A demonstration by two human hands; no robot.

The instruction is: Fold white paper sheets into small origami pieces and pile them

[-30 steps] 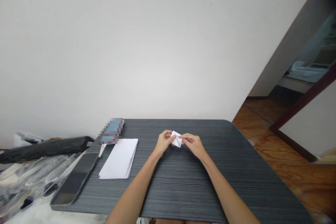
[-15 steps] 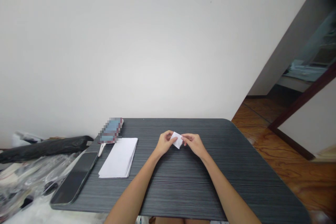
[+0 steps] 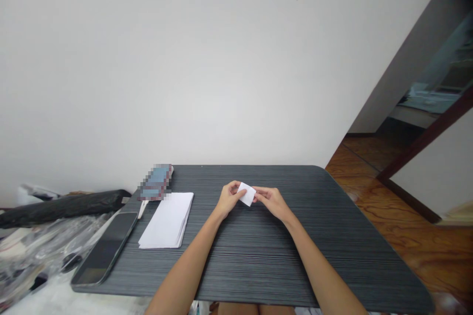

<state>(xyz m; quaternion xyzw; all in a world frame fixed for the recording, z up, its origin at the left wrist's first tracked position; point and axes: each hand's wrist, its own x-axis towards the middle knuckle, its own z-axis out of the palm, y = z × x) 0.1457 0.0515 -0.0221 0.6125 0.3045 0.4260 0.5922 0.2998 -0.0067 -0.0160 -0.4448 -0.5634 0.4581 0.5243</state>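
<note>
White wall (image 3: 236,59) fills most of upper frame; wood floor (image 3: 388,197) at R. Dark streaky tabletop (image 3: 258,251) across lower centre. Both forearms come up from bottom edge, wide apart, angling inward; hands meet approx. lower centre, wrists bent slightly in, palms facing each other.

Left hand (image 3: 229,200) grips small folded paper (image 3: 248,194): thumb on top face, fingers curled behind, narrow pinch. Right hand (image 3: 271,202) has thumb & index near tog. at paper's R corner; can't tell if they actually pinch it. Paper = plain white diamond btwn hands, lower centre, above tabletop.

Lower L: paper stack (image 3: 166,224), dark-screened phone (image 3: 105,251) at table edge, pixelated packet (image 3: 157,179) just above stack; any print on it unreadable. Black roll (image 3: 66,208) far L, pale label at its R end too small to read.

Vs. half a sec ago: paper turned a bit, lower corner less pointed, now slightly further L; a sec ago its face showed crease lines, now smooth. Stack & phone unmoved on tabletop.
</note>
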